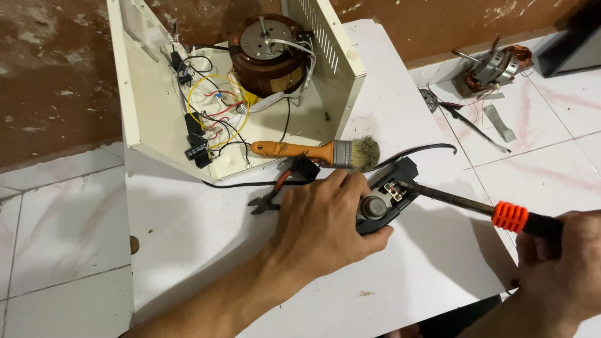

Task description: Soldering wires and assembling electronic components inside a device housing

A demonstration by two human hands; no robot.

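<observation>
Head view: left hand (325, 222) clamped round black switch module (385, 195) on white board (188, 219). Right hand (560, 263) fisted on screwdriver (476, 205), tip inside module. Paintbrush (316, 152), pliers (270, 195) just behind, before open cream casing (134, 94).

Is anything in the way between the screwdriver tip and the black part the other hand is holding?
Nothing visible. The right hand grips the screwdriver, and its tip already reaches the open face of the black part. The left hand holds that part from the side. The paintbrush and pliers lie behind it.
</observation>
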